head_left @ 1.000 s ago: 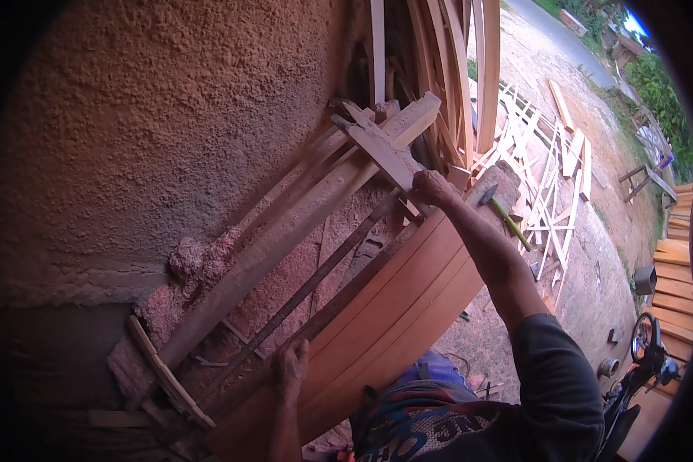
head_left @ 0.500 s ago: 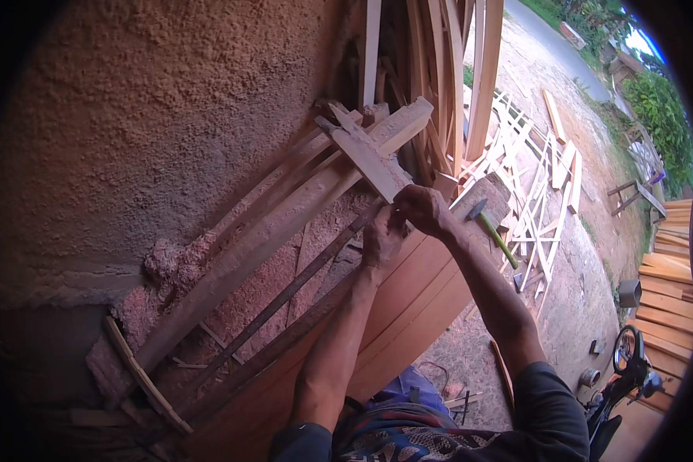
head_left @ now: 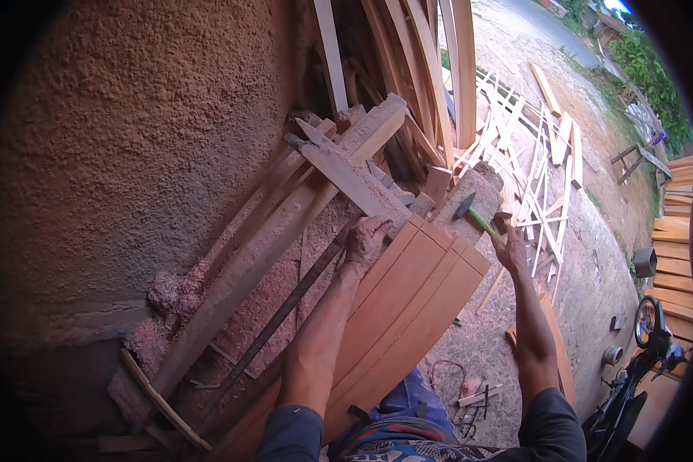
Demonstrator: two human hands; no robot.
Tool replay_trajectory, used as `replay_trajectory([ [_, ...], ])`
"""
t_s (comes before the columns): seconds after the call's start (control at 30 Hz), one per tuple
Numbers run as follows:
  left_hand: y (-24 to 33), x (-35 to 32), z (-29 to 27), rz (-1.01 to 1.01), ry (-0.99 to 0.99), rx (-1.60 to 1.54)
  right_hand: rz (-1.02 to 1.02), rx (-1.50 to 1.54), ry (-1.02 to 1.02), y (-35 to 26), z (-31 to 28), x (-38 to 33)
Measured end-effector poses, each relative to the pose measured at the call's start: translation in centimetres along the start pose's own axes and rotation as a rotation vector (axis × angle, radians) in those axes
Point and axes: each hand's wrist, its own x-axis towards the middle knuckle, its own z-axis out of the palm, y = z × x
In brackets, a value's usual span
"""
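Note:
A reddish-brown wooden door panel (head_left: 408, 289) with grooved lines lies slanted in front of me, its upper end by a rough plank. My left hand (head_left: 367, 242) is at the panel's upper left corner, fingers pinched together; anything small between them is too hard to make out. To the right, my right hand (head_left: 510, 245) closes on the end of a hammer's green handle (head_left: 482, 222). The dark hammer head (head_left: 464, 205) rests on a sawdust-covered wooden block (head_left: 477, 185) just beyond the panel's end.
Dusty timbers (head_left: 246, 273) form a bench along the rough wall (head_left: 154, 138) at left, with shavings beneath. Long boards (head_left: 423, 77) lean upright at the back. Thin offcuts (head_left: 543, 200) litter the ground at right. A motorbike (head_left: 627, 393) stands at the lower right.
My right hand has left the spot beside my left hand and moved right onto the hammer's handle. The left hand stays at the panel's corner. The view has shifted slightly.

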Motion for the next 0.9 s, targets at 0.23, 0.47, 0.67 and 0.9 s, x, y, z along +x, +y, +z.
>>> replay_trajectory([
  [0.23,0.4,0.1,0.3,0.087,0.041,0.082,0.004,0.049,-0.406,0.3,-1.0,-1.4],
  [0.47,0.1,0.0,1.0,0.026,0.064,0.118,0.003,0.488,-0.132,-7.0,-7.0,-3.7],
  [0.67,-1.0,0.1,1.2,0.135,-0.015,0.184,-0.110,0.676,-0.142,-16.9,-10.2,-8.5],
  [0.9,0.4,0.2,1.0,0.152,0.033,0.143,-0.286,0.306,-0.405,-20.5,-6.3,-10.2],
])
